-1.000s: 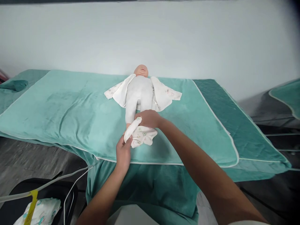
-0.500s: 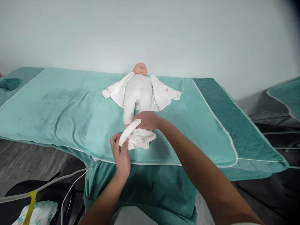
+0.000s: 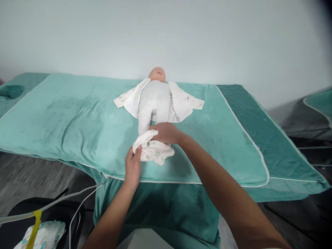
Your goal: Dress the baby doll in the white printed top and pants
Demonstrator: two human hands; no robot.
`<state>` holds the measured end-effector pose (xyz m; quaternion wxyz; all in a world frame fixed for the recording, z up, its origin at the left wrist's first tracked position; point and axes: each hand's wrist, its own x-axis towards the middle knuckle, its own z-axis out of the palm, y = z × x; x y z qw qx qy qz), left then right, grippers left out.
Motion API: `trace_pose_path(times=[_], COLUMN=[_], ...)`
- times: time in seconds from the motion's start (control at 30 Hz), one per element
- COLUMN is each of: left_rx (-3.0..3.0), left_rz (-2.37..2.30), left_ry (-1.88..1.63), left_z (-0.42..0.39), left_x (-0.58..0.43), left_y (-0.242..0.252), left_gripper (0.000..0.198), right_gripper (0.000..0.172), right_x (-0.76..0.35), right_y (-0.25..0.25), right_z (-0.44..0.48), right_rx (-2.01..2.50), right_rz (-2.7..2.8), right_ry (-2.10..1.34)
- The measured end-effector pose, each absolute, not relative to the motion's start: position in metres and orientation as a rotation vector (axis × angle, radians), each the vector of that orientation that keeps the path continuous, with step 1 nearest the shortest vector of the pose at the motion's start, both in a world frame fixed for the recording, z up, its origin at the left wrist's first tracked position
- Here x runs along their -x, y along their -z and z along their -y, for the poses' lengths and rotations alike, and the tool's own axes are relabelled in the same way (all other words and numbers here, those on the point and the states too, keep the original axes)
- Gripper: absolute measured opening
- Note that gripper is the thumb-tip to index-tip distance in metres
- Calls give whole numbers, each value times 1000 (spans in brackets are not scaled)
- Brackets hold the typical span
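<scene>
A baby doll (image 3: 157,95) with a grey-white cloth body lies on its back, head toward the wall. Its arms are in the sleeves of a white printed baby shirt (image 3: 181,100), which is spread open under it. At the feet, bunched white baby pants (image 3: 158,150) with small bear prints are gathered around the leg on the left. My left hand (image 3: 133,166) pinches the left edge of the pants. Closed on their upper edge near the doll's feet is my right hand (image 3: 166,133); its fingertips are partly hidden by cloth.
The doll lies on a green padded mat (image 3: 77,114) with white piping, on a covered table against a white wall (image 3: 166,34). At lower left stands a black chair (image 3: 72,211) with a folded printed cloth item (image 3: 46,235), beside a white tube (image 3: 62,202) with a yellow tag.
My left hand has shifted up and its fingers have closed in on the pants' edge. The pants now cover the end of the doll's leg on the left. The view has shifted slightly.
</scene>
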<state>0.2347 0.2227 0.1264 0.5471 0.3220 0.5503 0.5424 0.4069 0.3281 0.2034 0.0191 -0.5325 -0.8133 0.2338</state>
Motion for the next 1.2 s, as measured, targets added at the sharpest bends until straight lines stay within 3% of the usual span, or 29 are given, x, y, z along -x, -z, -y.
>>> trace_pose_path(times=[0.27, 0.57, 0.8, 1.2], left_rx=[-528, -704, -1092, -1504], left_rz=[-1058, -1069, -1264, -1257], left_ry=[-1355, -1442, -1427, -1392], left_z=[-235, -273, -314, -402], left_x=[-238, -234, -228, -227], left_y=[-128, -113, -115, -125], left_gripper=[51, 44, 45, 46], right_gripper=[18, 23, 29, 26], right_x=[-412, -418, -417, -409], right_y=[-204, -207, -205, -191], right_z=[-328, -329, -334, -350], right_rx=[1620, 1532, 1568, 1731], right_rz=[2350, 2238, 2166, 2171], right_ry=[-923, -1125, -1058, -738])
